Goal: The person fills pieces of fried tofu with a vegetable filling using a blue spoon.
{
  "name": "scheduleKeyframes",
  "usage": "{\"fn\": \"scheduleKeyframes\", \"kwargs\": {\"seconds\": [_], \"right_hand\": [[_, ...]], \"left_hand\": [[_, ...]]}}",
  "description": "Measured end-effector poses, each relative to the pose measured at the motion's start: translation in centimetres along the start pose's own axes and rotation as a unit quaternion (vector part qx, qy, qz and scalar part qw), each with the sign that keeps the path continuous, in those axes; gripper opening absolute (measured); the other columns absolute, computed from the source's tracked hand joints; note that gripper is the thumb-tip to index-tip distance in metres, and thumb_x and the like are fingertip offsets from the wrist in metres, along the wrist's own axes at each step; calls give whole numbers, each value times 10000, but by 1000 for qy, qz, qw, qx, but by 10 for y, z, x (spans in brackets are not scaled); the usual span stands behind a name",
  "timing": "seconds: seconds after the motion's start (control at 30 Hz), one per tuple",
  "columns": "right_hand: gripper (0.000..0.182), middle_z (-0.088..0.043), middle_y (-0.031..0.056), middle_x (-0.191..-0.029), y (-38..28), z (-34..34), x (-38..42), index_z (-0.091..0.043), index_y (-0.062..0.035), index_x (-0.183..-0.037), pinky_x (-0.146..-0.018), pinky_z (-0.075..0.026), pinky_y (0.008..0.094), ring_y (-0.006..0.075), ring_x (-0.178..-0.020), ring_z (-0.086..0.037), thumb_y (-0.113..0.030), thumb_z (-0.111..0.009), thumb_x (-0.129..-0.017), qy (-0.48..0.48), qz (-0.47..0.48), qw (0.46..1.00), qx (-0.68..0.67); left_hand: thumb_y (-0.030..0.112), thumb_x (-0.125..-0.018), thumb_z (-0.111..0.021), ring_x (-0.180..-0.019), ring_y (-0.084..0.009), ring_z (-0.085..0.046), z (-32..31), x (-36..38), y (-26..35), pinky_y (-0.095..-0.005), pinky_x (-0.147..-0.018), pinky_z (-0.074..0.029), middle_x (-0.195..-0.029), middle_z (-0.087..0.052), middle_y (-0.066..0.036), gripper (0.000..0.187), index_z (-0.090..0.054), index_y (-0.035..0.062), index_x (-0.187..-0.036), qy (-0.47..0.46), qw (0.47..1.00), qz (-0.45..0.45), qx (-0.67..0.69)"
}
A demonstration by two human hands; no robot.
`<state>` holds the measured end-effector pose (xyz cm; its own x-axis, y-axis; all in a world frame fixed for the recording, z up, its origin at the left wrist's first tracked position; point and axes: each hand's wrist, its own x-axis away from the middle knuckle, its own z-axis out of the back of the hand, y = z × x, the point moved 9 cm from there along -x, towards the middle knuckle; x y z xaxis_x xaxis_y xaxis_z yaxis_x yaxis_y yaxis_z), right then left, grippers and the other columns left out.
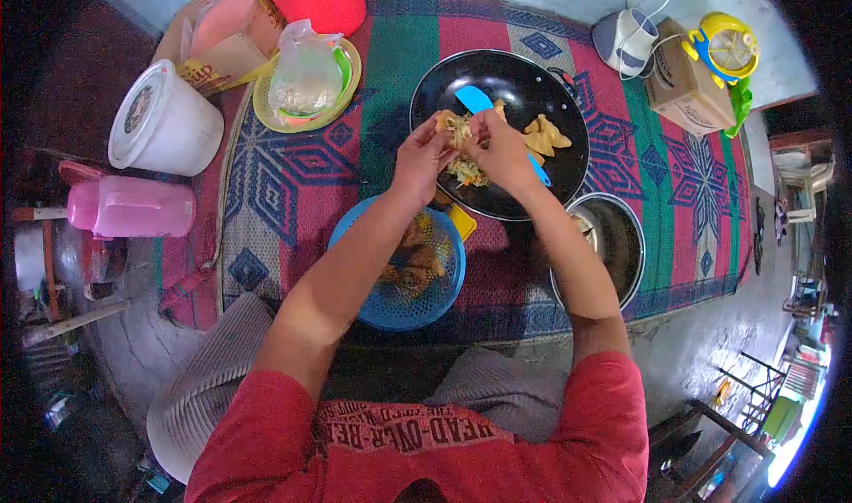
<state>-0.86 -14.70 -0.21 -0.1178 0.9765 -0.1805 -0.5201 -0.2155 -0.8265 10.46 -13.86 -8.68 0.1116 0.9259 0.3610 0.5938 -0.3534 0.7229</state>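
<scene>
Over a black wok (437,70), both my hands are close together. My left hand (421,158) pinches a small orange-brown piece that looks like fried tofu (445,121). Shredded vegetables (460,134) show at that piece, and my right hand (499,151) has its fingers closed on them. More shredded vegetable filling (468,173) lies in the wok just below. A blue spatula (474,100) rests in the wok, partly hidden behind my right hand. Folded golden-brown pieces (547,136) sit at the wok's right side.
Under my left forearm is a blue basket (457,277) of brown fried pieces. A metal bowl (632,263) stands right of my right forearm. On the patterned mat (390,77) are a white tub (186,130), pink jug (146,205), yellow-green basket (352,77) and cardboard box (688,90).
</scene>
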Motion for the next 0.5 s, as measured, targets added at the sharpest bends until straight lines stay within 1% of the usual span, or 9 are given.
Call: {"fn": "scheduleKeyframes", "kwargs": {"seconds": [0.07,0.1,0.17,0.2,0.27,0.3,0.37,0.5], "right_hand": [[183,-564,164,-733,-2,1,-2,-508,-1,-763,-609,-454,340,310,-685,-565,-97,-632,-670,23,24,997,64],[183,-564,164,-733,-1,2,-4,-508,-1,-763,-609,-454,340,310,-685,-565,-97,-632,-670,23,23,997,64],[132,-562,176,-768,6,-3,-7,-509,-6,-762,-615,-456,364,322,-723,-555,-49,-594,-671,-17,-13,995,102],[132,-562,176,-768,6,-4,-6,-509,-6,-762,-615,-456,364,322,-723,-555,-49,-594,-671,-16,-13,995,102],[84,-548,184,-794,-12,-12,-2,-514,-13,-757,-621,-450,400,336,-767,-543,-21,-538,-677,-10,92,976,198],[84,-548,184,-794,-11,-15,0,-514,-13,-757,-621,-450,400,336,-767,-543,-21,-538,-677,-10,91,976,197],[77,-537,177,-789,-21,-21,6,-523,-21,-754,-638,-445,415,337,-768,-540,-23,-491,-685,-11,146,970,193],[78,-532,168,-798,-30,-18,6,-531,-22,-766,-653,-448,403,334,-766,-541,-37,-505,-695,-11,156,961,228]], "left_hand": [[82,-804,-510,-921,-140,-530,-2,-1,-1,-248,-758,-471,-1042,-527,-47,360,-441,69,-1156,-17,999,-13,-32],[82,-804,-510,-921,-140,-530,-2,-1,-2,-248,-758,-471,-1042,-527,-47,360,-441,69,-1156,-17,999,-12,-32],[73,-804,-504,-926,-140,-527,-5,1,-1,-243,-756,-472,-1043,-528,-46,363,-436,62,-1161,-21,998,-14,-55],[73,-804,-504,-926,-140,-527,-6,2,0,-243,-756,-472,-1043,-528,-46,363,-436,62,-1161,-22,998,-14,-55],[68,-815,-481,-922,-145,-531,-6,2,0,-252,-762,-470,-1053,-527,-47,356,-431,59,-1168,-15,998,-11,-67],[68,-815,-481,-922,-145,-531,-5,2,0,-252,-762,-470,-1053,-527,-47,356,-431,59,-1168,-14,998,-10,-67],[85,-829,-470,-924,-148,-532,-2,2,2,-274,-784,-462,-1065,-524,-48,346,-428,61,-1172,-18,998,-11,-54],[107,-838,-467,-932,-147,-530,1,2,-1,-289,-809,-450,-1072,-522,-48,342,-427,67,-1175,-20,998,1,-56]]}}
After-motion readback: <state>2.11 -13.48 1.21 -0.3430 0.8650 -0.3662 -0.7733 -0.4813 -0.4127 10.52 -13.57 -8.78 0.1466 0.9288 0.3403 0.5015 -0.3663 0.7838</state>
